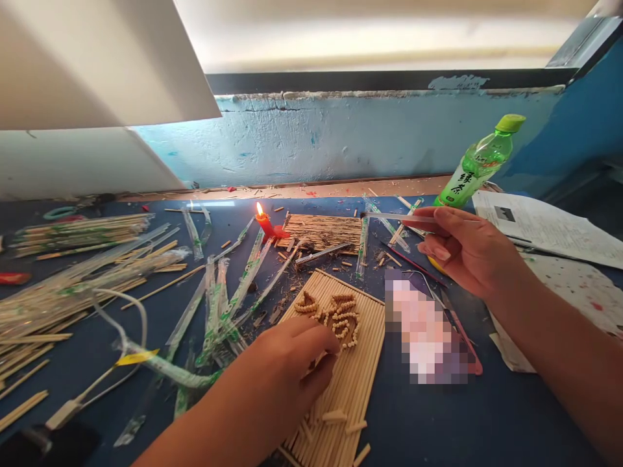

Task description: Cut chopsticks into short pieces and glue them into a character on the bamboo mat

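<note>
My right hand [460, 246] pinches a thin, whitish translucent glue stick [394, 216] with a dark tip, level above the table and pointing left. My left hand [292, 363] is closed, fingertips together and low over a panel of side-by-side bamboo sticks [367, 324]; whatever they hold is hidden. Curved rows of small pale wooden pieces [343, 314] stand on the panel beyond these fingers. Short cut stick pieces [335, 416] lie on its near part. Farther back, a lit red candle [264, 224] stands beside a second, dark-marked stick panel [324, 230].
Bundled sticks [82, 233] and plastic wrappers [243, 279] cover the left side, with a white cable [165, 371] among them. Tweezers [324, 253] lie amid dark crumbs. At right are a green tea bottle [481, 162], papers [549, 224] and a blurred-out item [428, 331].
</note>
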`<state>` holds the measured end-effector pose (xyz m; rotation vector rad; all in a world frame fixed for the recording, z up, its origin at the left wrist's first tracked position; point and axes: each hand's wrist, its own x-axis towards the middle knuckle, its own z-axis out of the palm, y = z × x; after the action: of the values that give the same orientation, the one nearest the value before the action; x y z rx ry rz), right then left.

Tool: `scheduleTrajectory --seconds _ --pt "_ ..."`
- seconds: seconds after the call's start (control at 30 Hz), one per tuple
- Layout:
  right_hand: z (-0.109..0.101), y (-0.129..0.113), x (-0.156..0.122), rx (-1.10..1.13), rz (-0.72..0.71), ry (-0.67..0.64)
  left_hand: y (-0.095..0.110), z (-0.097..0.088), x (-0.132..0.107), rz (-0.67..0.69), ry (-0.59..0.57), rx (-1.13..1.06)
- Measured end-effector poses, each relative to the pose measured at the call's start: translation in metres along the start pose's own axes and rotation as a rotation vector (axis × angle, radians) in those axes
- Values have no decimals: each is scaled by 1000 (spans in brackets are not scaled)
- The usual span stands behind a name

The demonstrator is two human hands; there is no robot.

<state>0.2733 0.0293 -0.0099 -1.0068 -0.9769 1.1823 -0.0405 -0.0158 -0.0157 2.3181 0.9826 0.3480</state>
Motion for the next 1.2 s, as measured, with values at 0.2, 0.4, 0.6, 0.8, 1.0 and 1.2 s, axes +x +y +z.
scheduleTrajectory --seconds 0.2,0.4,0.6,0.8,1.0,1.2 --pt "-1 0 -1 9 -2 -6 -1 3 -1 -26 -19 63" --pt "1 0 -2 9 3 -5 1 6 2 -5 -13 64" --pt "1 -1 -2 16 2 -20 1 8 2 7 -17 75" --pt "1 0 -2 5 -6 -41 1 11 3 1 -32 93" --pt "1 1 -2 -10 -6 -42 0 14 2 17 1 102" --pt "3 0 -3 -24 -5 -39 0 15 0 65 37 114"
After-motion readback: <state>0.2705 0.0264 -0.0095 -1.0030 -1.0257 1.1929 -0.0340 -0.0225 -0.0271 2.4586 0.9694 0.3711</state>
